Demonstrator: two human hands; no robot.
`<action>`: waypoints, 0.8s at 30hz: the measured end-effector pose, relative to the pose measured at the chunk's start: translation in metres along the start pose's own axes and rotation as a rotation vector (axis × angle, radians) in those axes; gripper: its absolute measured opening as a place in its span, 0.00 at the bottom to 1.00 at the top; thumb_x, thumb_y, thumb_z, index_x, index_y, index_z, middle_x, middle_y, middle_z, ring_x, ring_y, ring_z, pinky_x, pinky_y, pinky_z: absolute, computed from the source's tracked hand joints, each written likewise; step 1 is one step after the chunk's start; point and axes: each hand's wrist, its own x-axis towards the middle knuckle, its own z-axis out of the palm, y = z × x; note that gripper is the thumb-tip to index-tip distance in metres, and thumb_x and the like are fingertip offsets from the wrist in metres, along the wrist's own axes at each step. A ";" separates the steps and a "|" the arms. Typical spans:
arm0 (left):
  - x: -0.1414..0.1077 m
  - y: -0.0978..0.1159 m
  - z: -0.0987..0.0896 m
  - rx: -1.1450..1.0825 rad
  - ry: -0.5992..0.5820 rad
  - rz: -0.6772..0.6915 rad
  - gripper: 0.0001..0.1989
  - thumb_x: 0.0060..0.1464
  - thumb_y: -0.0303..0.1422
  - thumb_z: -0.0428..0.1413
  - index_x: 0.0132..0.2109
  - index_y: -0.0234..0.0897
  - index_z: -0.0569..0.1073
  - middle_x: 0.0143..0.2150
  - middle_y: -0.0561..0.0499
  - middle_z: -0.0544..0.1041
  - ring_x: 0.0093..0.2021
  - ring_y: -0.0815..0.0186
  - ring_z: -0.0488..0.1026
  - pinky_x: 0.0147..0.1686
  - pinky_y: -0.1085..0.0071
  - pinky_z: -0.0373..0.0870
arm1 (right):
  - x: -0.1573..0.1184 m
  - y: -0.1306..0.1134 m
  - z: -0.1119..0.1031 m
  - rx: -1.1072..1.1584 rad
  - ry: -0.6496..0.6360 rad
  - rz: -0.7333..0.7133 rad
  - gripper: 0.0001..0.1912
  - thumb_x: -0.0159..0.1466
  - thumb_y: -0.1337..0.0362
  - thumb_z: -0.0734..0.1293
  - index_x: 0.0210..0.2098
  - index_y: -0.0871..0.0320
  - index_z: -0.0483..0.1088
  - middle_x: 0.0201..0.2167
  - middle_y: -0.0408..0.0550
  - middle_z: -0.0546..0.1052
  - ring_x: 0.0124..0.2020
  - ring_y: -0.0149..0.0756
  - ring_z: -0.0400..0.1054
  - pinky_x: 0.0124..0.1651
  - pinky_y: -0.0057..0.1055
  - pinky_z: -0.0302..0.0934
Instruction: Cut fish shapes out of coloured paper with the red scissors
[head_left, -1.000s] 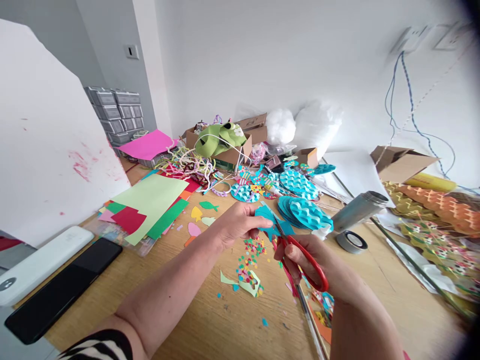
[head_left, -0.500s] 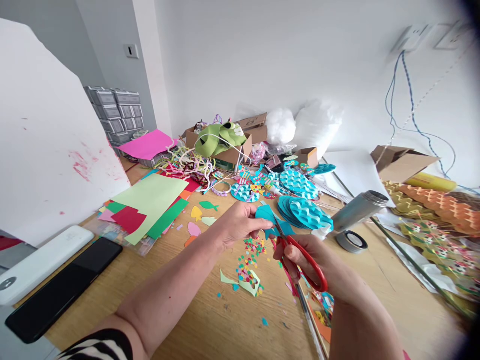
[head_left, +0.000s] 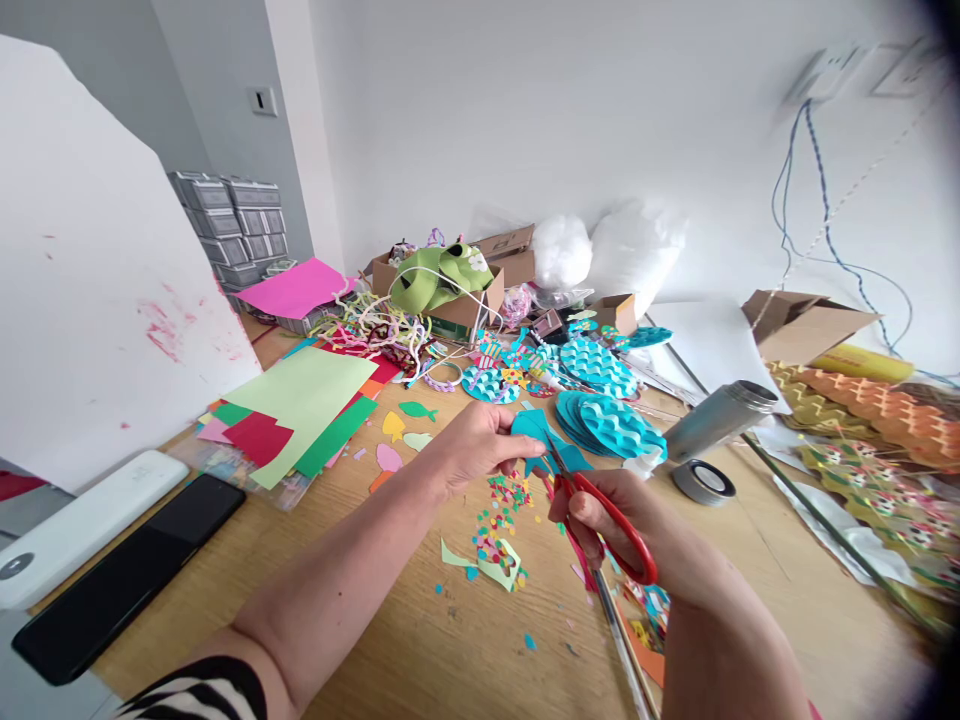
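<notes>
Near the middle of the wooden table, my left hand [head_left: 484, 445] pinches a piece of blue paper [head_left: 531, 425] between thumb and fingers. My right hand [head_left: 611, 515] is closed round the handles of red scissors [head_left: 630, 530]. The scissor blades point up and left and lie at the blue paper, beside my left fingertips. Below the hands, small coloured paper dots [head_left: 499, 520] and a pale green scrap [head_left: 501, 568] lie on the table. Paper fish shapes [head_left: 388, 458] are left of my left hand.
Coloured sheets [head_left: 300, 400], a black phone [head_left: 127, 570] and a white device [head_left: 90, 525] lie left. Blue wavy paper discs [head_left: 611, 425], a metal flask [head_left: 720, 420] and its lid [head_left: 703, 482] stand right. Cardboard boxes [head_left: 487, 295] and white stuffing [head_left: 562, 253] are behind.
The scissor blades have shifted slightly and look a little more apart at the blue paper. Both hands keep nearly the same place and hold.
</notes>
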 end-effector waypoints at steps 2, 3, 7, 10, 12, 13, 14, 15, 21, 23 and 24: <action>0.001 -0.001 0.000 -0.008 0.001 -0.009 0.11 0.43 0.36 0.59 0.26 0.32 0.71 0.19 0.54 0.69 0.18 0.76 0.59 0.19 0.77 0.52 | 0.001 0.001 0.000 0.004 0.007 0.007 0.34 0.54 0.32 0.60 0.29 0.61 0.67 0.13 0.42 0.68 0.11 0.29 0.62 0.14 0.26 0.56; 0.001 -0.001 0.000 -0.008 0.001 -0.014 0.10 0.43 0.36 0.59 0.27 0.32 0.71 0.19 0.54 0.69 0.18 0.76 0.59 0.19 0.77 0.52 | 0.001 0.001 0.000 0.005 0.005 0.009 0.34 0.54 0.32 0.61 0.29 0.61 0.67 0.14 0.42 0.68 0.11 0.29 0.62 0.14 0.26 0.55; 0.001 0.000 0.000 0.001 0.009 -0.019 0.11 0.43 0.36 0.60 0.27 0.31 0.72 0.19 0.53 0.70 0.18 0.76 0.60 0.19 0.77 0.52 | 0.002 0.004 -0.001 0.006 -0.022 -0.013 0.34 0.56 0.33 0.61 0.31 0.62 0.68 0.16 0.44 0.70 0.12 0.29 0.64 0.13 0.24 0.51; 0.001 0.000 0.000 0.005 0.013 -0.014 0.11 0.43 0.36 0.60 0.27 0.31 0.72 0.19 0.53 0.69 0.18 0.76 0.60 0.19 0.78 0.52 | 0.001 0.006 -0.002 0.005 -0.020 -0.049 0.33 0.57 0.35 0.61 0.32 0.63 0.68 0.17 0.44 0.69 0.14 0.30 0.65 0.14 0.24 0.53; 0.000 0.000 0.000 0.007 0.016 -0.014 0.11 0.43 0.37 0.60 0.27 0.31 0.72 0.19 0.53 0.69 0.18 0.76 0.60 0.19 0.78 0.52 | 0.001 0.006 -0.002 0.008 -0.028 -0.044 0.33 0.57 0.35 0.61 0.33 0.63 0.68 0.17 0.43 0.69 0.13 0.30 0.65 0.14 0.25 0.54; 0.000 0.000 0.000 0.008 0.017 -0.013 0.11 0.43 0.37 0.59 0.27 0.31 0.72 0.20 0.53 0.70 0.18 0.76 0.60 0.20 0.78 0.52 | 0.001 0.006 -0.002 0.007 -0.030 -0.042 0.33 0.57 0.35 0.61 0.33 0.63 0.68 0.17 0.43 0.69 0.13 0.30 0.65 0.14 0.25 0.54; 0.000 0.000 0.001 0.008 0.016 -0.012 0.11 0.43 0.36 0.59 0.27 0.31 0.72 0.20 0.52 0.71 0.19 0.76 0.60 0.20 0.77 0.53 | 0.001 0.006 -0.002 0.007 -0.030 -0.038 0.33 0.57 0.35 0.61 0.33 0.63 0.68 0.17 0.43 0.69 0.12 0.30 0.65 0.14 0.25 0.54; 0.000 0.000 0.001 0.008 0.013 -0.010 0.11 0.43 0.36 0.59 0.27 0.31 0.72 0.21 0.52 0.71 0.19 0.76 0.60 0.20 0.77 0.53 | 0.001 0.005 -0.002 0.006 -0.028 -0.035 0.33 0.57 0.35 0.60 0.33 0.63 0.68 0.17 0.43 0.69 0.12 0.30 0.65 0.14 0.25 0.54; 0.000 0.001 0.001 0.009 0.021 -0.018 0.11 0.43 0.36 0.59 0.27 0.31 0.72 0.21 0.51 0.72 0.18 0.76 0.60 0.20 0.77 0.53 | 0.002 0.000 -0.001 -0.006 -0.008 -0.015 0.35 0.55 0.32 0.60 0.31 0.62 0.67 0.15 0.45 0.70 0.13 0.31 0.65 0.14 0.25 0.53; -0.001 0.002 0.001 0.008 0.020 -0.015 0.10 0.43 0.36 0.59 0.26 0.31 0.72 0.21 0.52 0.72 0.18 0.76 0.60 0.20 0.77 0.53 | 0.002 -0.001 0.000 -0.011 -0.007 -0.007 0.35 0.54 0.32 0.60 0.31 0.62 0.67 0.15 0.45 0.71 0.12 0.30 0.64 0.14 0.25 0.53; -0.001 0.002 0.001 0.007 0.020 -0.017 0.10 0.43 0.36 0.59 0.26 0.31 0.72 0.20 0.52 0.71 0.18 0.76 0.60 0.20 0.77 0.53 | 0.002 -0.001 0.000 -0.011 -0.007 -0.001 0.35 0.54 0.32 0.60 0.31 0.62 0.67 0.15 0.45 0.71 0.12 0.30 0.64 0.14 0.25 0.53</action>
